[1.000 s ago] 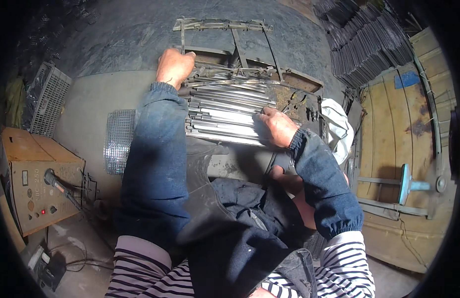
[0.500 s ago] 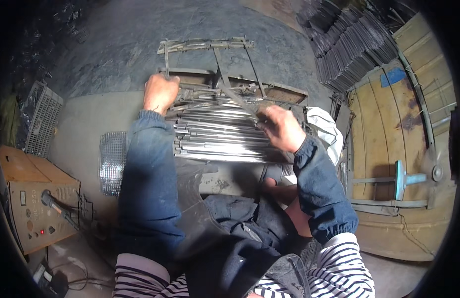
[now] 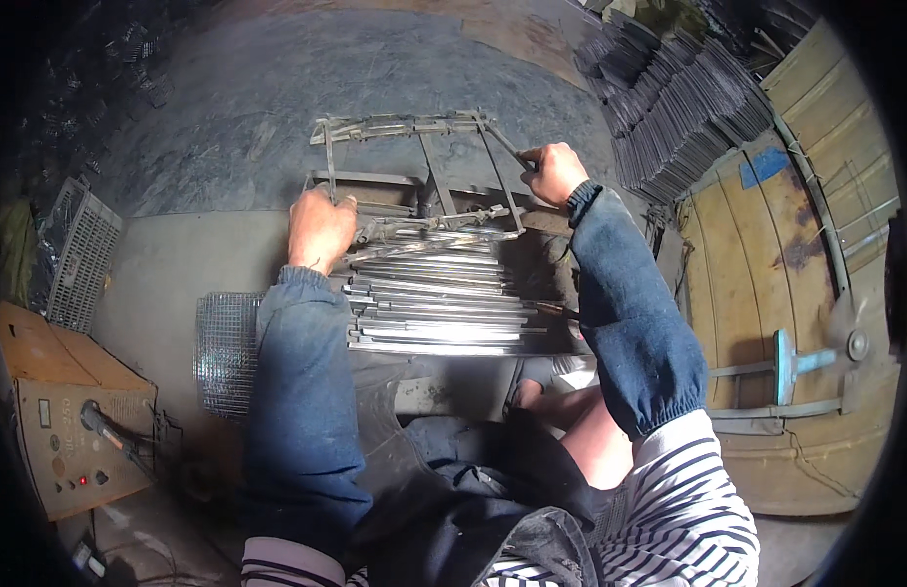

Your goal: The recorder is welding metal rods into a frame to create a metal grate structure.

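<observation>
A metal frame (image 3: 432, 176) of thin bars stands over the far side of a work stand, with long clamp-like bars at its far and near edges. My left hand (image 3: 320, 227) is closed around the frame's left side bar. Beyond the frame's right side, my right hand (image 3: 557, 176) grips a thin dark metal bar (image 3: 509, 146), its tip at the far right corner of the frame. Whether the tip touches the corner I cannot tell. Several shiny metal rods (image 3: 434, 303) lie side by side just in front of the frame, below my hands.
An orange welding machine (image 3: 91, 430) with a cable stands at the left. Wire mesh (image 3: 226, 352) and a plastic crate (image 3: 85, 259) lie near it. Stacked metal panels (image 3: 683, 103) rise at the far right, beside a yellow panel (image 3: 757, 235) with a blue clamp-like fitting (image 3: 784, 367).
My right hand has moved away from me, from over the rods to the frame's far right corner, with the bar in it. My left hand stays on the side bar.
</observation>
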The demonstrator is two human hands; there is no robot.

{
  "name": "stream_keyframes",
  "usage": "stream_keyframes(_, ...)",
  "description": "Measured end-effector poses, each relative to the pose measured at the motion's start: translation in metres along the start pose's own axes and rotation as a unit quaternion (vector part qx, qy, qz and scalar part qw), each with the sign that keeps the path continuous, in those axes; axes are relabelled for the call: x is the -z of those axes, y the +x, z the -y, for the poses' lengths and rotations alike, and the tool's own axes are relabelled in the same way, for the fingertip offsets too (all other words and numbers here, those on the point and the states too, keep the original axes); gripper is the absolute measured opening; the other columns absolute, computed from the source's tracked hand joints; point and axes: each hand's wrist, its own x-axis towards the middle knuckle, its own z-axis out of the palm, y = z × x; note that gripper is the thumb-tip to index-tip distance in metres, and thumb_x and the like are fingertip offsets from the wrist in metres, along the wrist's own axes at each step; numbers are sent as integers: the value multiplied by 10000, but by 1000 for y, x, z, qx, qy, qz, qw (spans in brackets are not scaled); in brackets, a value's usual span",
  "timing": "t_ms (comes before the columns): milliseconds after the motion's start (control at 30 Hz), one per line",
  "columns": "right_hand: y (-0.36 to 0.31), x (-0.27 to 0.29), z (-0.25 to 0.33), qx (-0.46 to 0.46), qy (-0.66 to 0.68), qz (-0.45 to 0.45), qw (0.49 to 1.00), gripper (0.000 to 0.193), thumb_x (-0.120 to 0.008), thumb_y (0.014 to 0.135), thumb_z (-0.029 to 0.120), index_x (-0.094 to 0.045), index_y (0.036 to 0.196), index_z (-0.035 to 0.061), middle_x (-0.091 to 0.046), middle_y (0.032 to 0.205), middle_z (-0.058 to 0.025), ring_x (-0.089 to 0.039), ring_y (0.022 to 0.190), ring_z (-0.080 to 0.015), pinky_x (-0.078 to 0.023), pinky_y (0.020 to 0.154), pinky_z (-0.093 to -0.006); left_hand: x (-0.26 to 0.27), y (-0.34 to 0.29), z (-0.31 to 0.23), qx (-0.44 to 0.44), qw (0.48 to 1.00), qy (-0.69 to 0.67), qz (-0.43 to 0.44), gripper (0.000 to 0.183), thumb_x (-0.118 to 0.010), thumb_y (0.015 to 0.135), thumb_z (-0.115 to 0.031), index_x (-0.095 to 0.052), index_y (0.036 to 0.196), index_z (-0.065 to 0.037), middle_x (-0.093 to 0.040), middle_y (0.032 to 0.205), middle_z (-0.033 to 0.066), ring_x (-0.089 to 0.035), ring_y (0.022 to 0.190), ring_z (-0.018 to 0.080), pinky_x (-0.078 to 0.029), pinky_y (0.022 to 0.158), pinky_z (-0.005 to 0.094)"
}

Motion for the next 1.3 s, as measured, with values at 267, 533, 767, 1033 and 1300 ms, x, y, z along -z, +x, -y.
stream_keyframes(267,19,-25,7,28,29,2,999,309,-656,838,181,-753,1111,74,-697,966,-273,-686,936,-447,-560,874,-480,-6,1,10,-24,1000,-6,-16,319,-624,855,-180,-686,953,117,-655,974,372,-642,1013,516,-514,892,534)
stream_keyframes(533,29,-41,-17,39,65,-32,997,288,-645,877,134,-737,1133,37,-693,1043,-265,-691,1022,-402,-554,915,-417,-5,5,0,-49,998,24,-23,314,-629,830,-179,-707,926,110,-661,992,361,-652,1007,503,-525,898,519)
stream_keyframes(767,-66,-5,69,198,185,22,962,114,-739,862,102,-713,909,1,-681,777,-194,-682,677,-310,-540,634,-394,4,2,4,-20,998,51,-17,314,-611,805,-155,-719,951,102,-662,1019,366,-654,1037,491,-524,928,500)
stream_keyframes(1033,-162,-63,80,255,48,174,950,395,-736,770,143,-662,1136,18,-627,964,-175,-631,948,-398,-538,817,-477,3,1,-3,-9,999,37,13,357,-619,837,-184,-698,1013,117,-661,1059,364,-640,1079,489,-505,952,494)
stream_keyframes(1300,-175,-60,80,222,71,165,958,506,-697,730,43,-627,1229,1,-592,1111,-209,-564,1084,-423,-502,923,-478,2,1,0,6,999,32,6,336,-602,830,-163,-710,1002,105,-656,1085,366,-645,1079,489,-522,950,484)
